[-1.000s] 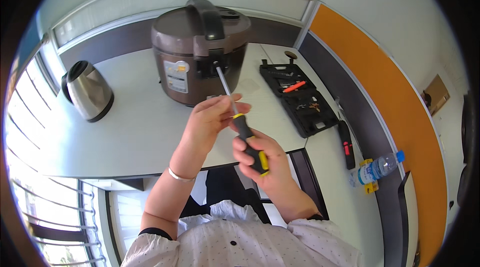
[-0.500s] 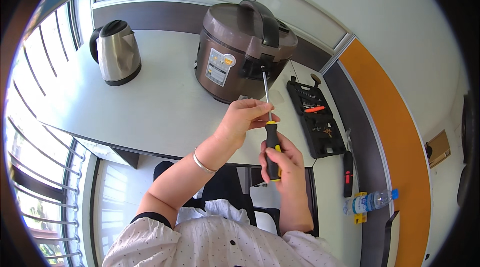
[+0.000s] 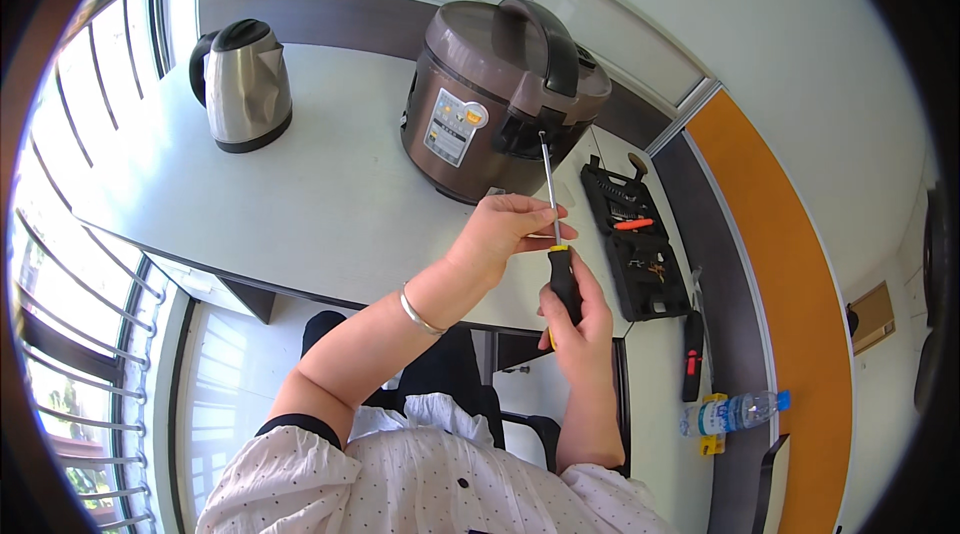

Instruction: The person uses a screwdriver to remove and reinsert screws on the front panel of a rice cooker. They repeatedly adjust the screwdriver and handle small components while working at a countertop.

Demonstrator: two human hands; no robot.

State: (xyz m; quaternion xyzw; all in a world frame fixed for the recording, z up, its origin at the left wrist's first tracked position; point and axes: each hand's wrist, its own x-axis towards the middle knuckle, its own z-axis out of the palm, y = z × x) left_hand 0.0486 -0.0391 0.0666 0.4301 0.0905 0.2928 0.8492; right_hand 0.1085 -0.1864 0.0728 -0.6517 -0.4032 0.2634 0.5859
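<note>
A brown rice cooker (image 3: 478,159) with a dark carrying handle stands on the white desk. The screwdriver (image 3: 562,284), black and yellow at its grip, points away from me, its tip at the dark recess below the cooker's lid hinge side. Whether the tip sits in a screw is too small to tell. My right hand (image 3: 580,322) is wrapped round the grip, thumb along it. Farther up, my left hand (image 3: 500,232) pinches the metal shaft between thumb and fingers.
A steel kettle (image 3: 250,99) stands at the left of the desk (image 3: 340,204). On the right lie an open black tool case (image 3: 640,254) with an orange-handled tool, a black and red tool (image 3: 692,359) and a water bottle (image 3: 735,414).
My right hand has shifted its hold on the grip, covering more of its lower end. The tip remains at the same recess. The whole view has moved slightly.
</note>
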